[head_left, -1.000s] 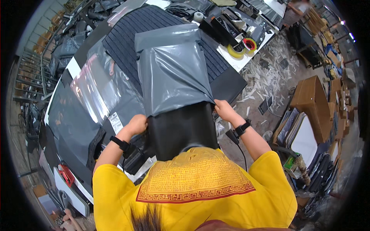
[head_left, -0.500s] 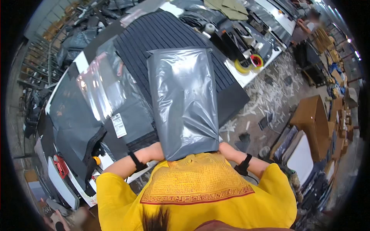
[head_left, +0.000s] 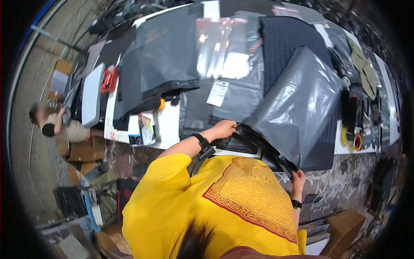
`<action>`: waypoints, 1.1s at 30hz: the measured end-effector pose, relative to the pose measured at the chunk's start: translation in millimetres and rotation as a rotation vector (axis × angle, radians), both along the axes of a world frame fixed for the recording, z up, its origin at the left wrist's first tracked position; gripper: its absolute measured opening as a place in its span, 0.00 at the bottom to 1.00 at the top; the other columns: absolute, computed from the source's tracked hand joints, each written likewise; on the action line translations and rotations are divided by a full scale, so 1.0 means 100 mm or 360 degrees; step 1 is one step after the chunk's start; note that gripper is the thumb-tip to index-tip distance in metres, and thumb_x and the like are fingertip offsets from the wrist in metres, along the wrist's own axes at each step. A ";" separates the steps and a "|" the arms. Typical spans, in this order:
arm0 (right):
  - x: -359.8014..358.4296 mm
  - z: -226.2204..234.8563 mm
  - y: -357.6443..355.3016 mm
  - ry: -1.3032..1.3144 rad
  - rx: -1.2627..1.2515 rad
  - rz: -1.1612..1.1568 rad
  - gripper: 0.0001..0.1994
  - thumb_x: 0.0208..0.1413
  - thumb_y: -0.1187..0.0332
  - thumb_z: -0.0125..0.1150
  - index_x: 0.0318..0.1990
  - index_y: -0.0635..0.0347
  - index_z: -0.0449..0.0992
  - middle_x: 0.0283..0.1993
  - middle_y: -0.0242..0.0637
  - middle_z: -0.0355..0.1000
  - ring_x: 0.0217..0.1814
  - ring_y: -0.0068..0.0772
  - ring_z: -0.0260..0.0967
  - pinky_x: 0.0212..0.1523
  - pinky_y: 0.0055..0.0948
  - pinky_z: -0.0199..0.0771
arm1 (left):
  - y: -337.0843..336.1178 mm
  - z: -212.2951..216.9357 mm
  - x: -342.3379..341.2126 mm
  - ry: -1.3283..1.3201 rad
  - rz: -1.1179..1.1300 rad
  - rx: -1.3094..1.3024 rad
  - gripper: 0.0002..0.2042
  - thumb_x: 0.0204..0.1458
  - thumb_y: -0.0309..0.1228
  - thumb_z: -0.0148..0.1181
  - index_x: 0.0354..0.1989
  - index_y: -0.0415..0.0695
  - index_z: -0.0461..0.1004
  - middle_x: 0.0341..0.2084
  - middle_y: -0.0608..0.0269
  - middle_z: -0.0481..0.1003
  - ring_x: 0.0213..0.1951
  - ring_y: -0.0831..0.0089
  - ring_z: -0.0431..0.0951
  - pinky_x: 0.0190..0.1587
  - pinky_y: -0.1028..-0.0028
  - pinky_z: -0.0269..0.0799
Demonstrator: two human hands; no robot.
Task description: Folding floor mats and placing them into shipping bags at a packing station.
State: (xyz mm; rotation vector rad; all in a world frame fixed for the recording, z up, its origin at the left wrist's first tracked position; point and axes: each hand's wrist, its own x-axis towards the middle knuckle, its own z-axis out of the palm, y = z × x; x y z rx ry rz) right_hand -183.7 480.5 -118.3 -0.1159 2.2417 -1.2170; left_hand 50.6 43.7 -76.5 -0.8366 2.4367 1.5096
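A large, shiny grey plastic bag (head_left: 297, 97) lies slanted over a dark ribbed mat (head_left: 284, 41) on the table, its near end lifted off the surface. My left hand (head_left: 225, 129) pinches the left corner of that near edge. At the opposite corner, my right hand (head_left: 297, 178) grips the edge close to the table's front. Between the two hands the edge looks dark and partly parted; what is inside cannot be made out. Left of the mat lie clear plastic sleeves (head_left: 211, 47) and a white tag (head_left: 217, 93) on grey plastic.
Stacked dark grey bags (head_left: 166, 52) cover the table's left part, near a red tool (head_left: 109, 80). Tape rolls (head_left: 357, 141) sit at the right. Another person (head_left: 71, 129) is at far left. A cardboard box (head_left: 345, 228) stands at lower right; scraps litter the floor.
My view has swung left, so the table's things sit differently in it. The bag, earlier upright against my front, is now slanted, and its near edge has come away from my body.
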 end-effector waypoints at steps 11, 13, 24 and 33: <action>0.24 0.27 -0.48 0.0134 0.0671 0.0143 0.26 0.43 0.80 0.63 0.54 0.71 0.67 0.38 0.42 0.73 0.34 0.31 0.72 0.33 0.28 0.72 | -1.75 -0.42 1.94 -0.0119 0.1075 -0.1186 0.06 0.52 0.30 0.56 0.27 0.41 0.72 0.33 0.48 0.73 0.39 0.47 0.73 0.38 0.53 0.69; 0.29 0.19 -0.45 0.0315 0.0646 0.0074 0.28 0.43 0.80 0.64 0.56 0.70 0.65 0.41 0.43 0.71 0.37 0.31 0.71 0.35 0.28 0.72 | -1.92 -0.41 1.92 -0.0215 0.0906 -0.1603 0.07 0.50 0.30 0.60 0.29 0.39 0.73 0.37 0.48 0.71 0.42 0.48 0.72 0.40 0.56 0.71; 0.43 0.51 -0.48 0.0678 0.0441 0.0005 0.32 0.47 0.80 0.60 0.61 0.67 0.56 0.54 0.47 0.65 0.47 0.40 0.69 0.49 0.33 0.70 | -1.88 -0.52 1.82 -0.0669 0.0649 -0.1591 0.10 0.50 0.26 0.55 0.36 0.32 0.76 0.40 0.45 0.71 0.43 0.51 0.73 0.44 0.59 0.73; 0.33 1.05 -1.43 0.1866 0.0791 0.0830 0.39 0.41 0.81 0.56 0.66 0.45 0.60 0.70 0.41 0.52 0.73 0.44 0.47 0.69 0.57 0.41 | -1.45 0.79 1.44 -0.0720 0.0517 -0.1652 0.09 0.55 0.32 0.51 0.32 0.40 0.74 0.27 0.47 0.78 0.32 0.50 0.80 0.33 0.54 0.74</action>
